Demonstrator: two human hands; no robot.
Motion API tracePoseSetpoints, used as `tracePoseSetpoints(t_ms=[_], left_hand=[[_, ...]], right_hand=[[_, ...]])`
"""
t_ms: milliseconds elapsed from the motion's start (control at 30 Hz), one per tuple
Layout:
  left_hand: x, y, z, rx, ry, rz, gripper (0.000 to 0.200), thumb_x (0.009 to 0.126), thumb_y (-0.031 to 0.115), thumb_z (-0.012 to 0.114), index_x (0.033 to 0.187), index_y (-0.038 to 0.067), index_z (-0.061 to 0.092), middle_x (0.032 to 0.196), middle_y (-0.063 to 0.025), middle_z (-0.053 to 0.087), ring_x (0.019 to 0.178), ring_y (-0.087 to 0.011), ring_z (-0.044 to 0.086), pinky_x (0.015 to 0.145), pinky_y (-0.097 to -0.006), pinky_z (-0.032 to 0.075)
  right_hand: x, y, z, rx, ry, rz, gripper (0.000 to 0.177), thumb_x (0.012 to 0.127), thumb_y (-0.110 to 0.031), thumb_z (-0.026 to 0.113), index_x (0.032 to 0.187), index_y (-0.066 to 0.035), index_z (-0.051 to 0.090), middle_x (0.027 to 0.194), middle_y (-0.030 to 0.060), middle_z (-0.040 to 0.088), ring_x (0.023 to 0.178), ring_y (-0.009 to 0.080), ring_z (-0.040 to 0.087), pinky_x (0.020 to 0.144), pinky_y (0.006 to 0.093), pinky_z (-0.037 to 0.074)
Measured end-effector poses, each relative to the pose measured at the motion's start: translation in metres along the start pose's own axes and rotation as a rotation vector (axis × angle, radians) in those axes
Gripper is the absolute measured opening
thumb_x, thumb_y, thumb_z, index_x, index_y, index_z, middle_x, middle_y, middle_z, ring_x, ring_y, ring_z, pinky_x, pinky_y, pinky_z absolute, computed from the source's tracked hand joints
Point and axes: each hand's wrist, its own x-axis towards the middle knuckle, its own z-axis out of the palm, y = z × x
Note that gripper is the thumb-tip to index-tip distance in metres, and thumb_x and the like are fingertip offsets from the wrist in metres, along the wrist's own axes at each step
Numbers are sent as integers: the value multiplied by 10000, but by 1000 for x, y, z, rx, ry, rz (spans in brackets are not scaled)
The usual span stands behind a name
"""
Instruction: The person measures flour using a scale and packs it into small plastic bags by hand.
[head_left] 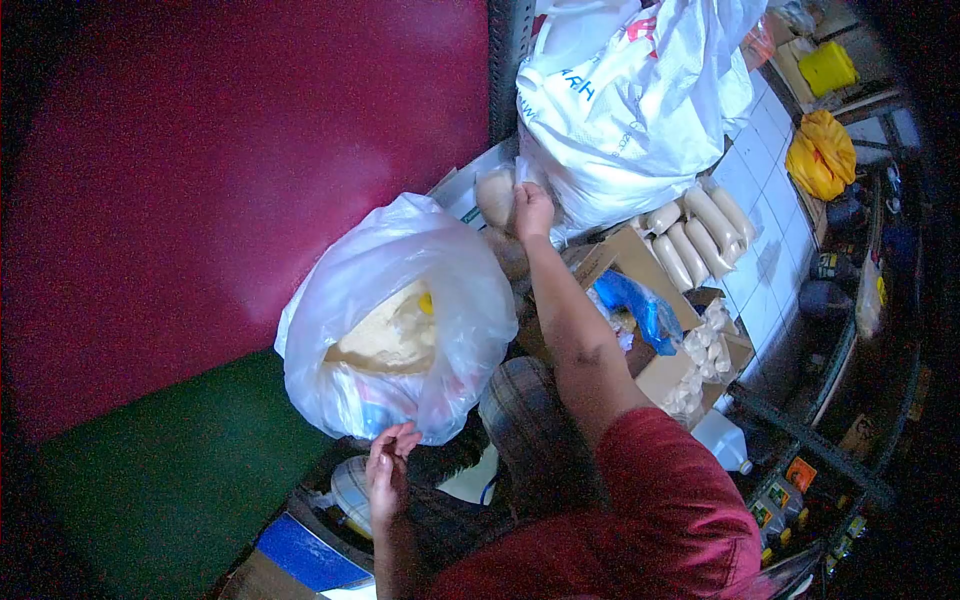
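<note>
A large translucent plastic bag (455,280) stands open before me, with pale powder (385,335) and a small yellow object (426,303) inside. My left hand (390,468) is at the bag's near edge, palm up, fingers slightly bent and apart, holding nothing. Beyond the bag, my right hand (533,208) is closed on the top of a small clear bag (494,197) with beige contents. This small bag lies beside a big white sack (625,120) with blue print.
Several filled long packets (690,245) lie on white tiles (765,190) at the right. Cardboard boxes (655,380) hold a blue plastic bag (640,305) and small pale packets (708,350). Shelves with bottles line the far right. A red and green wall is at the left.
</note>
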Motion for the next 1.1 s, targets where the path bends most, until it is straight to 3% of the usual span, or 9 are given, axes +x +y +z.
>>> tracePoseSetpoints(t_ms=[267,433,567,633,700,767,833,900,1100], left_hand=[[-1,1,5,69,1,22,553,871,398,508,1206,-37,446,1205,-202,498,1073,-292,508,974,-429,338],[2,17,9,122,149,139,487,863,342,539,1166,-37,495,1193,-166,518,1051,-261,518,954,-399,358],[31,48,-5,813,276,292,415,825,216,609,1184,33,510,1271,-160,467,1177,-289,431,988,-402,327],[58,67,-19,1207,486,657,543,773,236,666,1250,80,455,1351,-192,370,1263,-315,330,1016,-413,296],[80,83,-38,1404,715,564,748,706,290,722,1321,68,357,1398,-209,286,1292,-324,278,1033,-414,271],[106,61,-96,1314,711,279,934,640,325,770,1363,28,260,1381,-200,323,1255,-325,341,1029,-413,270],[104,41,-122,577,516,-55,884,642,331,771,1330,-3,329,1291,-173,447,1164,-302,447,996,-408,305],[94,35,-138,383,359,-318,805,665,311,758,1306,2,380,1232,-160,506,1111,-291,494,968,-395,341],[105,47,-130,-246,344,119,439,851,225,555,1174,-62,483,1100,-162,575,927,-261,592,806,-386,478]], right_hand=[[8,1,-10,46,-165,108,342,738,-237,671,998,-23,611,925,211,621,888,388,584,813,424,454],[-32,-69,-98,628,-368,84,448,813,-191,623,1188,22,501,1041,159,595,925,189,567,839,296,440],[-70,-103,-145,385,-623,-36,532,811,-226,627,1247,18,447,1126,185,553,990,196,534,863,307,428],[-75,-97,-142,225,-810,-79,836,730,-377,687,1334,38,285,1210,243,483,1106,281,487,947,344,378],[-88,-101,-142,64,-951,-116,996,675,-449,714,1361,53,195,1265,265,429,1168,322,447,992,355,342],[-96,-101,-136,14,-1071,-102,1126,628,-483,734,1371,63,87,1320,267,360,1225,335,390,1023,350,309],[-96,-65,-108,-40,-1095,-87,1115,625,-456,747,1376,45,91,1324,256,358,1215,324,400,1018,357,316],[-115,-86,-117,291,-1066,100,796,715,-285,702,1308,35,281,1172,209,494,1070,286,507,923,376,402],[-126,-175,-119,624,-824,332,380,807,-124,579,1136,40,480,941,151,599,822,249,597,712,392,499]])
